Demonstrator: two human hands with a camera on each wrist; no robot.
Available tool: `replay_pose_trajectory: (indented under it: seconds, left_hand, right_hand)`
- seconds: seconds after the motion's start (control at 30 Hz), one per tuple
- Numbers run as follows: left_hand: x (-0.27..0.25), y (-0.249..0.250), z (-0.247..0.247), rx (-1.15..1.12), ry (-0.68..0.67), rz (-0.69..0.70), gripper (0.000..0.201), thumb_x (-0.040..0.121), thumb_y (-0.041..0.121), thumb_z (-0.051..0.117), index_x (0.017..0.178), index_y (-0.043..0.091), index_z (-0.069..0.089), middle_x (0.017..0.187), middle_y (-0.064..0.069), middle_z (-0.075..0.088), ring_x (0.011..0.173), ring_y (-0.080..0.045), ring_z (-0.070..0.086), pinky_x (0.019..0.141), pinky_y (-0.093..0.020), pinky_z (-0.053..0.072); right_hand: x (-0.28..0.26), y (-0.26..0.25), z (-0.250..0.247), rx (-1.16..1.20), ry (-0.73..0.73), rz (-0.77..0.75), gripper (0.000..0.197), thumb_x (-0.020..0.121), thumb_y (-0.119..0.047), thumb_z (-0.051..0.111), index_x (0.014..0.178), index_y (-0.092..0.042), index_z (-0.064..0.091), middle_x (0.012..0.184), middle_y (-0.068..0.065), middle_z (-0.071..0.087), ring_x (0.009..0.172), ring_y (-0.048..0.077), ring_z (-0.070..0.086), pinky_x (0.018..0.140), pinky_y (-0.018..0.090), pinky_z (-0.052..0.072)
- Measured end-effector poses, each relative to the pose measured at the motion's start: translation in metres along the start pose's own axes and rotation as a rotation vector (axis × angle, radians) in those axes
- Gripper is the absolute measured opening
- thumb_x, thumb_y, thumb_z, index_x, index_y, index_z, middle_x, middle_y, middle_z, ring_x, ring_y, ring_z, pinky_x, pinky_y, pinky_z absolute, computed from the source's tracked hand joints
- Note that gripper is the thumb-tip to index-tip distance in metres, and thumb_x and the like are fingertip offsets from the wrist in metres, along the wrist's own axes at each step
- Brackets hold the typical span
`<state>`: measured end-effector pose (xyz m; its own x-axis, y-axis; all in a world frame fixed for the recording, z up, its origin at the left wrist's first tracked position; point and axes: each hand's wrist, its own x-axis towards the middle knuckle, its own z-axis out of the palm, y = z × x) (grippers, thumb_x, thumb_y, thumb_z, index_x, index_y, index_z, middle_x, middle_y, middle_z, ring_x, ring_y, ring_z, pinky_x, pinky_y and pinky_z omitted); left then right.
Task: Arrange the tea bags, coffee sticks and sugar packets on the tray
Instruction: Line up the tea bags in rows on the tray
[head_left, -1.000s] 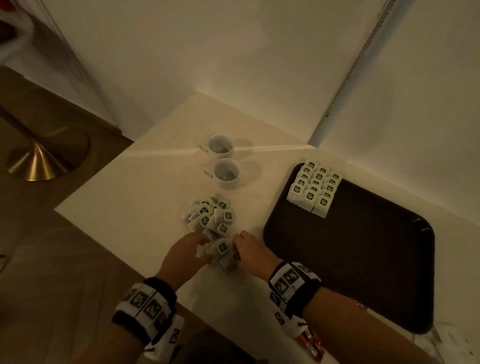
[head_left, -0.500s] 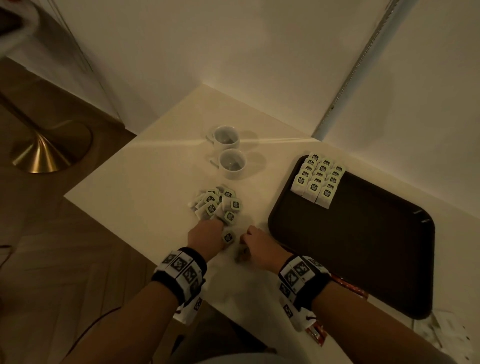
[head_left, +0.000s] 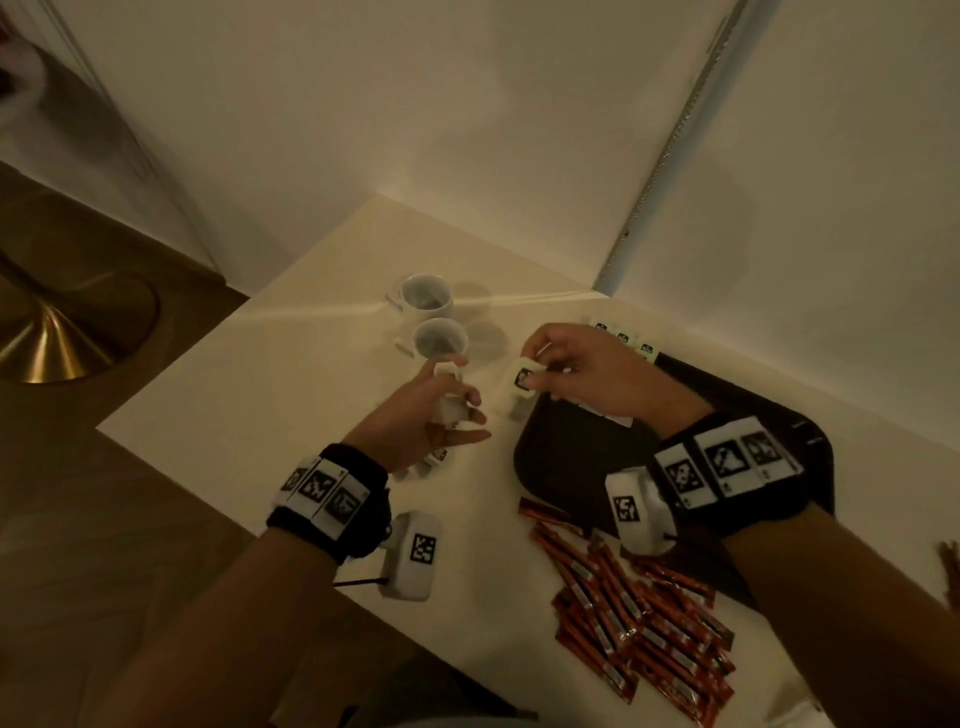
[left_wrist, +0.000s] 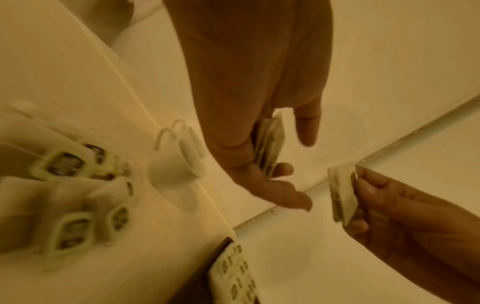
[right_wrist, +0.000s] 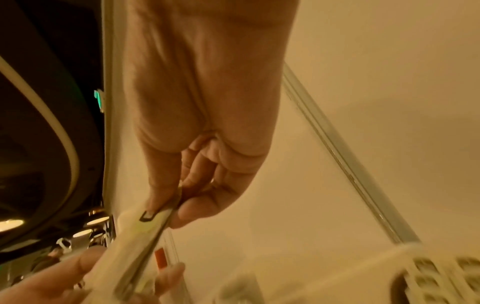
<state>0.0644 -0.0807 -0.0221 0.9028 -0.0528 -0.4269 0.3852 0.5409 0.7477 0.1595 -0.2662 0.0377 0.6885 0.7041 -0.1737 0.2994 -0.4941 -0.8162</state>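
My left hand (head_left: 457, 408) holds a small stack of tea bags (left_wrist: 270, 144) between thumb and fingers, above the table just left of the dark tray (head_left: 571, 457). My right hand (head_left: 535, 371) pinches one white tea bag (head_left: 522, 379) over the tray's near-left corner; the right wrist view shows that tea bag (right_wrist: 145, 226) edge-on between thumb and forefinger. Rows of tea bags (head_left: 623, 338) stand at the tray's far corner, partly hidden by my right hand. Loose tea bags (head_left: 436, 457) lie under my left hand. Red coffee sticks (head_left: 639, 613) are piled on the table in front of the tray.
Two white cups (head_left: 426, 299) (head_left: 440, 338) stand just beyond my left hand. The table (head_left: 260, 389) sits in a corner between two walls, with its left and front edges dropping to a wooden floor. A brass lamp base (head_left: 52, 343) stands on the floor at left.
Both hands have lifted off the loose tea bag pile and moved away from me toward the tray, each holding tea bags. The head view has tilted down, bringing the coffee sticks into sight.
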Motion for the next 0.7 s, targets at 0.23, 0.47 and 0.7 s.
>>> replay_pose_trajectory:
  seconds: [0.23, 0.47, 0.7]
  left_hand:
    - [0.021, 0.017, 0.059, 0.223, -0.113, 0.253, 0.024, 0.085, 0.019, 0.064, 0.109, 0.015, 0.06, 0.092, 0.002, 0.069, 0.084, -0.012, 0.067, 0.069, -0.023, 0.054]
    - [0.035, 0.019, 0.1, 0.106, -0.146, 0.316, 0.011, 0.092, 0.01, 0.057, 0.096, 0.019, 0.062, 0.086, 0.007, 0.071, 0.076, -0.008, 0.067, 0.058, -0.02, 0.051]
    - [0.05, 0.022, 0.114, 0.168, -0.165, 0.337, 0.011, 0.091, 0.011, 0.058, 0.095, 0.019, 0.065, 0.085, 0.005, 0.073, 0.073, -0.008, 0.067, 0.056, -0.02, 0.051]
  right_hand:
    - [-0.001, -0.04, -0.053, -0.233, 0.205, -0.126, 0.01, 0.084, -0.02, 0.069, 0.091, -0.013, 0.069, 0.075, -0.001, 0.066, 0.061, 0.003, 0.059, 0.056, 0.007, 0.043]
    - [-0.002, -0.059, -0.086, -0.477, 0.35, -0.213, 0.032, 0.081, -0.041, 0.069, 0.071, -0.01, 0.066, 0.06, 0.003, 0.061, 0.054, 0.015, 0.052, 0.054, 0.018, 0.038]
    - [-0.005, -0.06, -0.108, -0.481, 0.316, -0.172, 0.026, 0.083, -0.037, 0.067, 0.088, -0.011, 0.072, 0.077, -0.004, 0.067, 0.069, 0.006, 0.06, 0.064, 0.011, 0.042]
